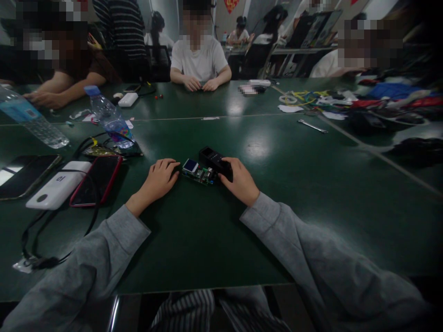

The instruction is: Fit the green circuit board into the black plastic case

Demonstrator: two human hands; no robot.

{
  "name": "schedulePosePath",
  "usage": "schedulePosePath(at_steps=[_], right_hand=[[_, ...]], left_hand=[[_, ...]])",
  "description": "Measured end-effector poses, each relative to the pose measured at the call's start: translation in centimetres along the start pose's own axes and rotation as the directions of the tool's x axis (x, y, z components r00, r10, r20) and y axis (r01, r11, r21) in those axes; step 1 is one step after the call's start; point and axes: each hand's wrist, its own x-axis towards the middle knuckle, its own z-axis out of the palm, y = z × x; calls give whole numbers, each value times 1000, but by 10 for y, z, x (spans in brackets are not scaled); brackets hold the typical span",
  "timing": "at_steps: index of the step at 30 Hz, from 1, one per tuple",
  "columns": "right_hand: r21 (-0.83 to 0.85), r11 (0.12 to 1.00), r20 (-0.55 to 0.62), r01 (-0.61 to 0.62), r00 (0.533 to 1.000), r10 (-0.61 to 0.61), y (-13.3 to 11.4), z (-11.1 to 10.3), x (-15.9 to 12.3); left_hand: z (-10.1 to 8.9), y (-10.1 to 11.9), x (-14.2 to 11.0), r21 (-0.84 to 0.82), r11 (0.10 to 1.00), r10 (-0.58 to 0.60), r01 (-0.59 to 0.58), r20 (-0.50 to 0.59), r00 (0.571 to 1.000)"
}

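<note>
Circuit board [200, 174] lies on counter [197, 244] beside black case [213, 158] — left hand [159, 177], fingers loosely spread, empty; right hand [241, 181], fingers gripping black case — a careless push could scrape the board

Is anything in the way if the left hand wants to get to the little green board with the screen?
No, nothing visible stands between the left hand and the green board. The black case, with the right hand on it, is on the board's far right side.
</note>
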Motion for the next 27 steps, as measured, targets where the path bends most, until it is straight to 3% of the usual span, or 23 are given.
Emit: schedulePosePath(at_steps=[27], right_hand=[[-15, 999, 35, 45, 998, -45, 2, 0, 0]], left_hand=[[-2, 3, 1, 17, 1000, -7, 7, 12, 1000]])
